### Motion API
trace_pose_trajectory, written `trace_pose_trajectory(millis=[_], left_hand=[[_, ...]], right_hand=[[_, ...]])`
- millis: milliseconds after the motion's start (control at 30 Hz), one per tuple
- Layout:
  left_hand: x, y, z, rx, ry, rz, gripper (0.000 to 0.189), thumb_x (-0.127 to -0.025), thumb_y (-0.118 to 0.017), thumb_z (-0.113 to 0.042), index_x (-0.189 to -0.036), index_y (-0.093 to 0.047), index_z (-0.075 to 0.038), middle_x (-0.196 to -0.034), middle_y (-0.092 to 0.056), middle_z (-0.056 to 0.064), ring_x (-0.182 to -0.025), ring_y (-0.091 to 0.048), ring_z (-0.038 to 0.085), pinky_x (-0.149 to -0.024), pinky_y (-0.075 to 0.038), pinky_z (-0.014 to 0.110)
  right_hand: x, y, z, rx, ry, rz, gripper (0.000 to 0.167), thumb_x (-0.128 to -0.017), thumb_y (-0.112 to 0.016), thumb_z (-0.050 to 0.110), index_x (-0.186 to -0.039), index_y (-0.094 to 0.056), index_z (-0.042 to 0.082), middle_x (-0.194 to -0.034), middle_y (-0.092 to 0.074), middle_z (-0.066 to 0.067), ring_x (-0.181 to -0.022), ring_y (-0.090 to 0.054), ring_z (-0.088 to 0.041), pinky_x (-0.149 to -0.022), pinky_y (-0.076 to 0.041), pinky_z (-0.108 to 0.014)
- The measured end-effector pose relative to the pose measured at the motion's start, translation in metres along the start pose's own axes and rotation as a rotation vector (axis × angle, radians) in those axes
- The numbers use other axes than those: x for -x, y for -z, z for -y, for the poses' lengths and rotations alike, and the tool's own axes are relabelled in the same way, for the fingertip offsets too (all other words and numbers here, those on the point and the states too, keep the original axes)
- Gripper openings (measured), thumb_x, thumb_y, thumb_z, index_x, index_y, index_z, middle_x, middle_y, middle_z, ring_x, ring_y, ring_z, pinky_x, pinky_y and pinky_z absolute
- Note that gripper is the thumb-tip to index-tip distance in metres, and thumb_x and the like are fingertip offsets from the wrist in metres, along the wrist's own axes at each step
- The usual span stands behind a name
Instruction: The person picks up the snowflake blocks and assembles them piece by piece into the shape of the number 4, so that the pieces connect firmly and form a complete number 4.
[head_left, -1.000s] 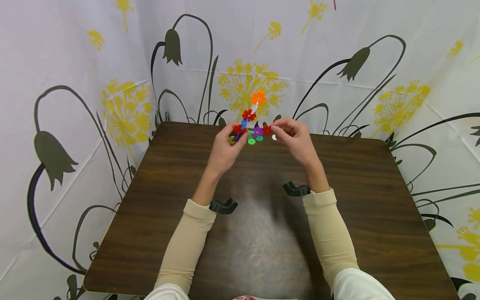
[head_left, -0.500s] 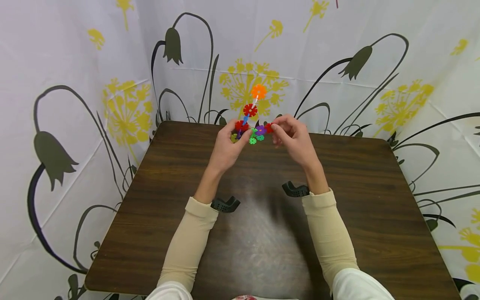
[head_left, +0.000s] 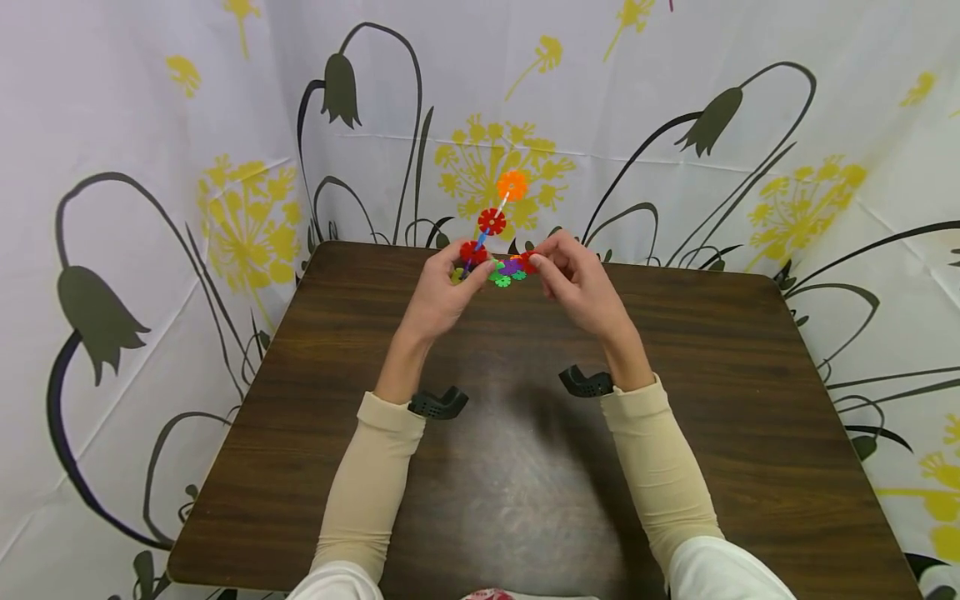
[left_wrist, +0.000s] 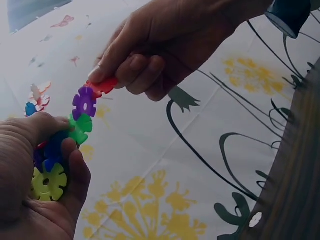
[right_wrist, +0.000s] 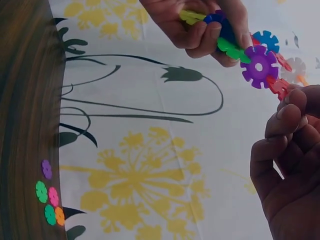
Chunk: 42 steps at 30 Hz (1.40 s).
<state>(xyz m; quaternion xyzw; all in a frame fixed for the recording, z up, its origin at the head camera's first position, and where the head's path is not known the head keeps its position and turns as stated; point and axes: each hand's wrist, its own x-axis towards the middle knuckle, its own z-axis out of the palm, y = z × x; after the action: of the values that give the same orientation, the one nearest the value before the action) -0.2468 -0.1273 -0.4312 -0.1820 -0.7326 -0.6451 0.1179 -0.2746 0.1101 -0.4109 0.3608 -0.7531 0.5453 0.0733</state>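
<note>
A chain of interlocking flower-shaped plastic discs hangs between the hands. My left hand (head_left: 441, 293) grips its blue part between thumb and fingers, with a yellow disc (left_wrist: 49, 183) below the thumb. From there a green disc (left_wrist: 80, 128) and a purple disc (right_wrist: 259, 67) lead to a red disc (left_wrist: 102, 87). My right hand (head_left: 583, 282) pinches that red disc at the chain's right end. Another branch rises above the left hand through a red disc (head_left: 492, 222) and a white one seen edge-on to an orange disc (head_left: 512, 185) at the top.
A dark wooden table (head_left: 525, 467) lies below the hands. Near its far edge rest several loose discs, among them a pink disc (right_wrist: 53, 196) and a purple disc (right_wrist: 46, 169); a white disc (left_wrist: 255, 219) lies there too. A flower-printed curtain (head_left: 622, 183) stands behind the table.
Both hands have shifted slightly left with the chain, and its orange top has risen a little. The white disc beside the right hand is no longer visible in the head view.
</note>
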Motion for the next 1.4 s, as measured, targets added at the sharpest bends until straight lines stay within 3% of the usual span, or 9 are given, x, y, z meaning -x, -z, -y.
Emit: trace_pose_trajectory(millis=[300,500,733,867,1033,1133,1233,1400], left_hand=[[-0.005,0.007,-0.006,-0.064,0.016,0.059,0.019,-0.106,-0.069,-0.016,-0.114,-0.066,0.001,-0.090,-0.059,0.007,-0.081,-0.056,0.022,-0.071,-0.048,0.026],[-0.001,0.005,-0.002,0.003,0.040,0.065,0.016,-0.105,-0.069,-0.012,-0.111,-0.065,0.003,-0.086,-0.062,0.006,-0.077,-0.060,0.020,-0.071,-0.055,0.028],[0.000,0.004,0.003,0.034,0.031,0.049,0.015,-0.105,-0.070,-0.011,-0.110,-0.065,0.003,-0.086,-0.063,0.006,-0.074,-0.062,0.019,-0.071,-0.059,0.029],[0.000,0.007,0.002,0.014,0.008,0.051,0.015,-0.105,-0.069,-0.011,-0.106,-0.064,0.002,-0.085,-0.063,0.008,-0.074,-0.062,0.020,-0.071,-0.058,0.031],[0.002,0.012,0.000,-0.013,0.003,0.044,0.015,-0.106,-0.069,-0.012,-0.109,-0.064,0.002,-0.087,-0.062,0.007,-0.079,-0.061,0.019,-0.072,-0.054,0.026],[0.003,0.014,-0.001,-0.021,0.007,0.044,0.016,-0.106,-0.068,-0.012,-0.112,-0.064,0.002,-0.089,-0.062,0.006,-0.083,-0.060,0.019,-0.074,-0.052,0.024],[0.004,0.016,-0.002,-0.026,0.006,0.042,0.017,-0.106,-0.068,-0.013,-0.114,-0.064,0.002,-0.090,-0.062,0.006,-0.084,-0.060,0.020,-0.074,-0.053,0.024],[0.007,0.018,-0.004,-0.034,0.006,0.045,0.019,-0.106,-0.068,-0.014,-0.118,-0.064,0.000,-0.093,-0.061,0.006,-0.086,-0.060,0.022,-0.074,-0.053,0.024]], right_hand=[[-0.001,-0.005,-0.004,-0.017,0.030,-0.038,0.004,-0.108,-0.062,0.003,-0.111,-0.063,0.000,-0.067,-0.056,-0.009,-0.055,-0.050,-0.019,-0.052,-0.043,-0.025],[0.000,-0.010,-0.014,-0.109,0.023,-0.082,0.007,-0.108,-0.062,0.004,-0.111,-0.066,-0.001,-0.064,-0.056,-0.008,-0.054,-0.050,-0.029,-0.052,-0.044,-0.027],[-0.003,-0.012,-0.030,-0.147,0.014,-0.148,0.020,-0.113,-0.053,0.013,-0.112,-0.066,-0.002,-0.067,-0.057,-0.013,-0.057,-0.052,-0.025,-0.056,-0.050,-0.031],[-0.005,-0.007,-0.051,-0.186,-0.097,-0.225,0.030,-0.116,-0.048,0.020,-0.107,-0.067,-0.002,-0.068,-0.057,-0.013,-0.058,-0.052,-0.021,-0.056,-0.050,-0.029],[-0.003,0.001,-0.089,-0.184,-0.333,-0.316,0.022,-0.112,-0.057,0.020,-0.102,-0.068,0.005,-0.065,-0.057,-0.004,-0.060,-0.053,-0.015,-0.057,-0.047,-0.026],[-0.001,0.004,-0.111,-0.131,-0.443,-0.354,0.020,-0.111,-0.058,0.019,-0.106,-0.067,0.001,-0.065,-0.058,0.001,-0.062,-0.055,-0.014,-0.059,-0.047,-0.024],[0.000,0.005,-0.133,-0.027,-0.535,-0.343,0.023,-0.109,-0.057,0.018,-0.113,-0.065,-0.003,-0.070,-0.060,0.003,-0.067,-0.057,-0.015,-0.064,-0.048,-0.023],[0.000,0.005,-0.169,0.203,-0.635,-0.209,0.031,-0.107,-0.055,0.019,-0.126,-0.066,-0.003,-0.099,-0.068,-0.012,-0.092,-0.063,-0.026,-0.084,-0.051,-0.035]])
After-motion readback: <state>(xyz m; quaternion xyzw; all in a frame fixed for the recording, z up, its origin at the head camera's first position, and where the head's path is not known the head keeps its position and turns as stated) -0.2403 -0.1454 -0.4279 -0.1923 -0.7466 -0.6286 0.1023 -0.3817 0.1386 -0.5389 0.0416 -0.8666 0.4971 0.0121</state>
